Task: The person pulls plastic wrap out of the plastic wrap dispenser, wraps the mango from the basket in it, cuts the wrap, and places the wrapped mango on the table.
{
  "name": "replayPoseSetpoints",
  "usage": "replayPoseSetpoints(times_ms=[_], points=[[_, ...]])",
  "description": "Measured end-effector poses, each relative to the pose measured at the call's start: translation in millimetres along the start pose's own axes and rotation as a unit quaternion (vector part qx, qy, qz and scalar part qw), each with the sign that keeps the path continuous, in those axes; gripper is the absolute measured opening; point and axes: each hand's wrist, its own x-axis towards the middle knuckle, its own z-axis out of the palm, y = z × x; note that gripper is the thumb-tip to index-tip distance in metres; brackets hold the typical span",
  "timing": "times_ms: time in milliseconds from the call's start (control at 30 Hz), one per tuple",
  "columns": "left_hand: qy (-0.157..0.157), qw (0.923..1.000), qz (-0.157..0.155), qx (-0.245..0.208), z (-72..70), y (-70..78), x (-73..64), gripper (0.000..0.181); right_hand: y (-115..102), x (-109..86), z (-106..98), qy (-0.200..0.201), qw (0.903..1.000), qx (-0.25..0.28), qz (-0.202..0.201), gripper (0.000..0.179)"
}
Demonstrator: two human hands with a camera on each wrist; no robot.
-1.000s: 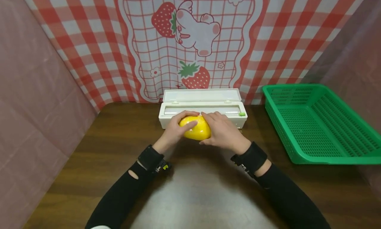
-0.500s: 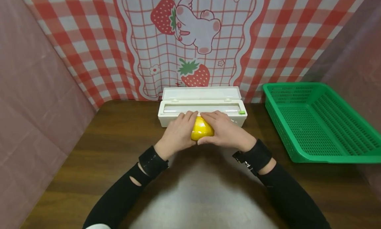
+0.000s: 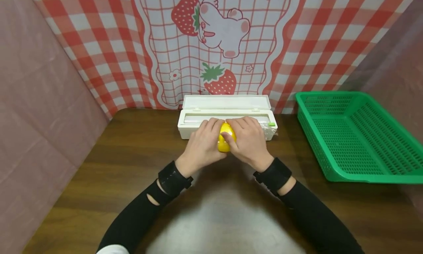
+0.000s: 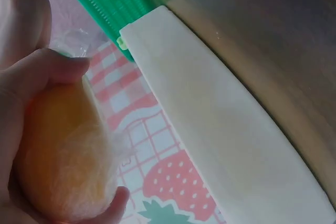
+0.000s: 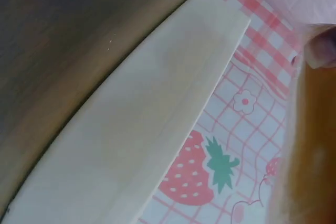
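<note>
Between both hands is a smooth yellow rounded fruit (image 3: pixel 223 147) in clear cling film; its exact kind is hard to tell. My left hand (image 3: pixel 203 142) grips its left side, and my right hand (image 3: pixel 249 141) holds its right side with the thumb across the near face. Wrinkled film shows on the fruit (image 4: pixel 65 166) in the left wrist view, and loose cling film (image 3: pixel 269 128) sticks out beyond the right hand. Just behind the hands, a white cling film dispenser (image 3: pixel 187 132) has its lid (image 3: pixel 226 101) raised. Fingers hide much of the fruit.
A green slatted basket (image 3: pixel 376 178) stands to the right on the brown wooden table (image 3: pixel 138 140). Red-and-white checked cloth (image 3: pixel 109 44) hangs behind the dispenser, and pinkish cloth (image 3: pixel 39 81) covers the left side. A green slider (image 3: pixel 271 124) sits at the dispenser's right end.
The left hand has shifted further over the fruit and its thumb has left the near face. The right thumb now crosses it. Loose film has come into sight at the right.
</note>
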Motion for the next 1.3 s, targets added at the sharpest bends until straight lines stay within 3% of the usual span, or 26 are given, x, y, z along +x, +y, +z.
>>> replayPoseSetpoints(times_ms=[167,367,500,600,633,700,733,867,1000,1100,1133,1200,1300], points=[[0.002,0.9993,-0.014,-0.034,-0.7,1.0,-1.2,0.084,7.1,0.6,-1.0,0.045,0.9941,0.087,0.046,0.041],[0.018,0.9978,-0.027,-0.058,-2.1,1.2,-2.1,0.086,9.5,4.2,-0.8,0.119,0.972,0.177,0.1,0.03],[0.036,0.9969,-0.028,-0.063,-2.6,1.5,-1.4,0.085,-2.3,11.1,-9.1,0.167,0.9477,0.227,0.15,0.022],[0.049,0.9964,-0.027,-0.064,-3.4,2.4,0.8,0.085,-14.5,16.6,-19.0,0.184,0.9174,0.29,0.201,0.02],[0.052,0.9962,-0.026,-0.064,-3.9,2.9,1.8,0.085,-17.5,17.6,-21.1,0.185,0.901,0.323,0.222,0.02],[0.055,0.9963,-0.025,-0.062,-4.7,4.0,3.4,0.085,-18.6,16.3,-19.9,0.182,0.8547,0.405,0.269,0.021],[0.056,0.9963,-0.024,-0.06,-4.9,4.6,4.2,0.085,-17.9,15.0,-18.2,0.181,0.8247,0.448,0.294,0.022],[0.049,0.9967,-0.022,-0.06,-3.9,6.6,5.3,0.085,-11.1,8.9,-9.5,0.18,0.6873,0.594,0.377,0.034],[0.039,0.9976,-0.02,-0.054,-1.0,8.3,5.2,0.084,-4.1,5.7,-6.1,0.179,0.5688,0.683,0.422,0.036],[0.028,0.9985,-0.014,-0.044,0.3,10.2,4.4,0.083,1.9,2.6,-4.4,0.177,0.4875,0.725,0.454,0.028],[0.026,0.9987,-0.011,-0.042,0.8,10.7,3.9,0.082,3.6,1.7,-3.9,0.176,0.464,0.735,0.463,0.027],[0.023,0.9989,-0.006,-0.039,1.9,11.2,3.0,0.081,6.0,0.1,-3.4,0.169,0.4332,0.745,0.479,0.025],[0.017,0.999,0.0,-0.042,3.7,10.5,1.4,0.08,7.7,-2.3,-2.2,0.157,0.4097,0.748,0.498,0.025]])
